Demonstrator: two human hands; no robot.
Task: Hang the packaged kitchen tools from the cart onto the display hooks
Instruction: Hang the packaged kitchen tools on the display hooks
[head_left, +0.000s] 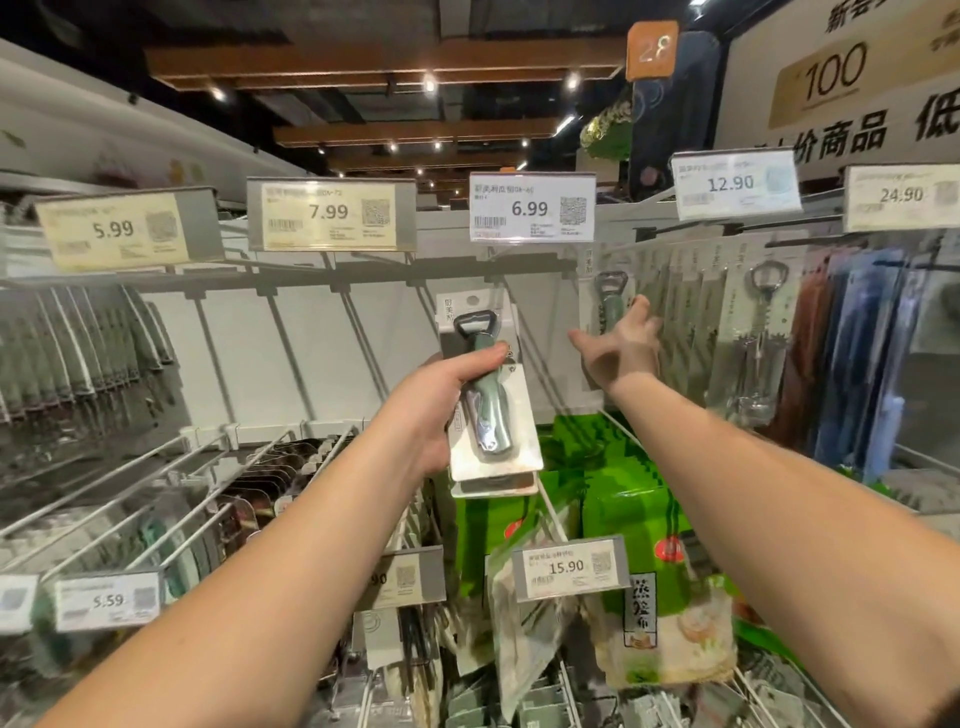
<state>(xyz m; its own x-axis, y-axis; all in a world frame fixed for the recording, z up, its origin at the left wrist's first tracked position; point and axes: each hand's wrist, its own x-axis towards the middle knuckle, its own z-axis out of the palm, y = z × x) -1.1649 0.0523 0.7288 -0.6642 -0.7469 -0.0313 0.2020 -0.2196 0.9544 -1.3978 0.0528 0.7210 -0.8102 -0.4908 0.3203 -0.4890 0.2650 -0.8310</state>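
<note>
Up at the display, the left hand (447, 410) grips a packaged bottle opener (485, 395), its thumb curled across the green handle and the other fingers hidden behind the white backing card. At least one more card seems to sit behind the front one, since a second edge shows below it, though the blur makes the count uncertain. The pack is held upright, its hang hole near the top, just below the 6.99 price tag (531, 208) and beside the bare display hook (524, 322) that slopes down from under that tag; I cannot tell whether the card touches the hook.

The right hand (621, 345) reaches forward with fingers spread and relaxed, holding nothing, its fingertips near or against the row of hanging bottle openers (670, 291) under the 12.90 price tag (735, 183). A corkscrew pack (761, 332) hangs further right, next to blue and brown packaged items (857, 353).

To the left, bare hooks stand under the 7.99 price tag (331, 214), and grey-green packs (78, 353) fill the hooks under the 5.99 price tag (117, 228). Below, green bags (639, 509) hang behind a 15.90 price tag (563, 566).
</note>
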